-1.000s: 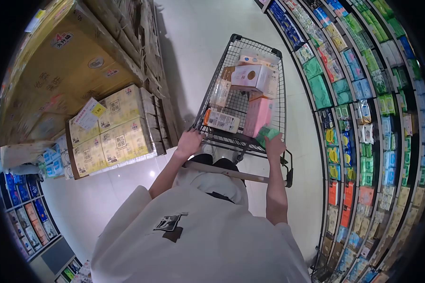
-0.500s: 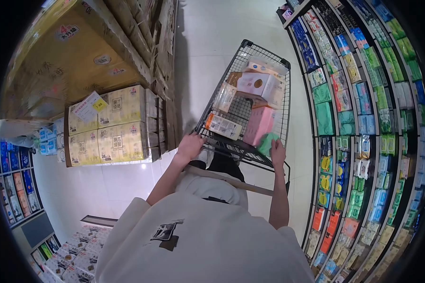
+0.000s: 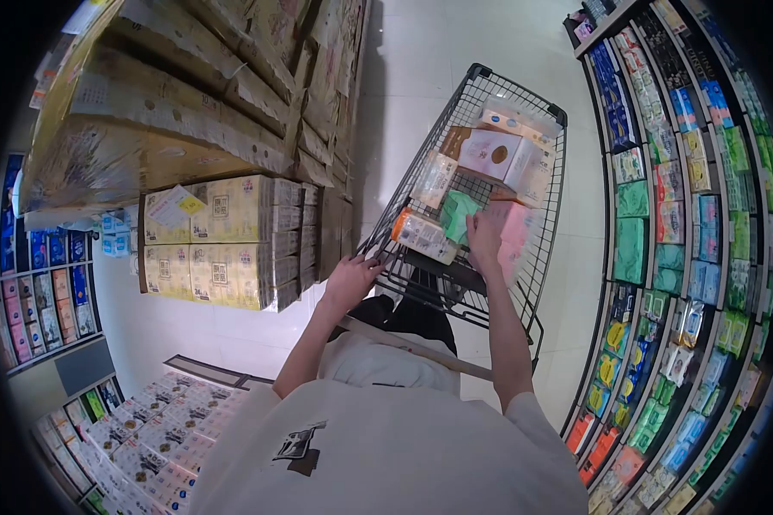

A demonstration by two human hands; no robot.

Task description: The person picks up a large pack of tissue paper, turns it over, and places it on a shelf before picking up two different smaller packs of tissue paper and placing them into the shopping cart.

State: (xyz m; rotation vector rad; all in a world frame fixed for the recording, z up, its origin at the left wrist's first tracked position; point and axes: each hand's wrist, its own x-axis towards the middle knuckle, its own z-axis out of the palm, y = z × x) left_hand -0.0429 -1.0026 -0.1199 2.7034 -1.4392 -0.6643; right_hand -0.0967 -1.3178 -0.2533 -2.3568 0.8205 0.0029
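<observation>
My right hand point(image 3: 484, 240) is closed on a soft green pack point(image 3: 460, 211) and holds it inside the black wire shopping cart point(image 3: 401, 199). Below the pack in this view is a white packet with an orange end point(image 3: 423, 237). To the right of my hand stands a pink pack point(image 3: 514, 225). Farther up the cart are a white and brown box point(image 3: 493, 157) and a pale wrapped pack point(image 3: 436, 178). My left hand point(image 3: 352, 280) grips the cart's near left corner, fingers over the rim.
Cartons of yellow wrapped packs point(image 3: 223, 223) are stacked on the left, under large brown boxes point(image 3: 180, 129). On the right, a long shelf point(image 3: 661, 257) holds many coloured packs. White printed packs point(image 3: 159, 421) lie piled at lower left. Pale tiled floor point(image 3: 416, 43) runs ahead.
My right hand has moved the green pack left and forward, from the cart's near right side to its middle. My left hand stays at the rim. The view has shifted.
</observation>
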